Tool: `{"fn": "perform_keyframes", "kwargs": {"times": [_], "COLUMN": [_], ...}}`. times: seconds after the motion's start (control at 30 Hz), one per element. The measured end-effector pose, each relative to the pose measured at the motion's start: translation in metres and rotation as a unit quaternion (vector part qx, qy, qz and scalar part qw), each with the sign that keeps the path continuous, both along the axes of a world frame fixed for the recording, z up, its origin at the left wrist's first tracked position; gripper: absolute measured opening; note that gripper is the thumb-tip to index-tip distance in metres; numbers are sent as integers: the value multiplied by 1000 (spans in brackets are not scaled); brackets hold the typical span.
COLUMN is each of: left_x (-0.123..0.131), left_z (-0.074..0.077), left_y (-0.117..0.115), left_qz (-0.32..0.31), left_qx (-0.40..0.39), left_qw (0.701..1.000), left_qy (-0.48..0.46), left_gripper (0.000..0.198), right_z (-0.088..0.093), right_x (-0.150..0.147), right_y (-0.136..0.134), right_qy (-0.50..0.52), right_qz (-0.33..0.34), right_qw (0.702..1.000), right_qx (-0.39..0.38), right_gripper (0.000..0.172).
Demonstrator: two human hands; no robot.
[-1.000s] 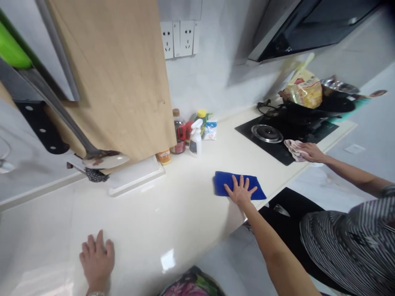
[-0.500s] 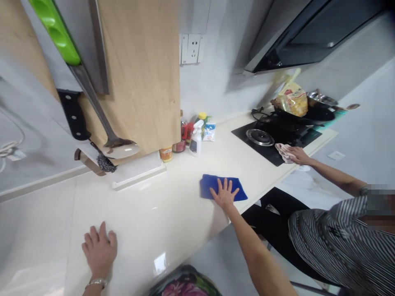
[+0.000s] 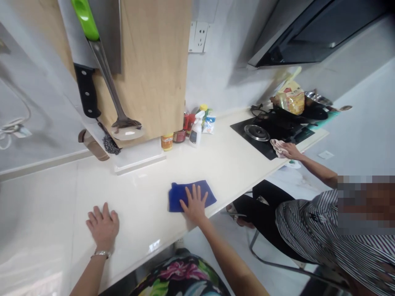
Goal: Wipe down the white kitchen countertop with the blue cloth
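The head view showed that the blue cloth had shifted along the white countertop, away from the cooktop and toward the left hand, suggesting that the wiping had moved to another stretch. The right hand lay flat on the cloth, fingers spread and unclenched; the left fingers, also splayed, rested on the countertop, grasping nothing.

blue cloth, roughly rectangular; spread flat on the white countertop; near its front edge
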State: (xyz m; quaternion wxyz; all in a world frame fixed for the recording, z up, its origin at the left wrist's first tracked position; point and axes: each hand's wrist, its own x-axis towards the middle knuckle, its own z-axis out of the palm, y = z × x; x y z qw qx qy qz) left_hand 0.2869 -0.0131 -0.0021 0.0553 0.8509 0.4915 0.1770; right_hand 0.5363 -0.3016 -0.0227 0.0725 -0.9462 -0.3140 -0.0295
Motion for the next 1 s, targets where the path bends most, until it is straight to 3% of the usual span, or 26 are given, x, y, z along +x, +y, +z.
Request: {"fn": "perform_keyframes", "kwargs": {"times": [0.2, 0.43, 0.57, 0.67, 0.8, 0.87, 1.0], "left_x": [0, 0, 0, 0, 1, 2, 3], "left_z": [3, 2, 2, 2, 6, 8, 11], "left_y": [-4, -7, -7, -5, -3, -3, -3], "left_qz": [-1, 7, 8, 5, 13, 21, 29], "left_qx": [2, 9, 5, -1, -4, -11, -26], "left_qw": [1000, 1000, 1000, 1000, 1000, 999, 998], "left_qy": [10, -13, -11, 2, 17, 27, 45], "left_gripper": [63, 60, 60, 61, 61, 60, 59], "right_z": [-3, -11, -15, -15, -11, -9, -3], "right_x": [16, 84, 127, 158, 187, 191, 186], "right_y": [-38, -90, -97, -83, -40, -12, 46], "right_qy": [-6, -18, -32, -25, -9, 2, 18], "right_qz": [-64, -82, -129, -167, -172, -128, 39], "right_qw": [998, 996, 991, 985, 984, 990, 997], "right_qx": [14, -24, -35, -42, -52, -59, -58], "right_gripper": [91, 83, 84, 87, 89, 88, 85]}}
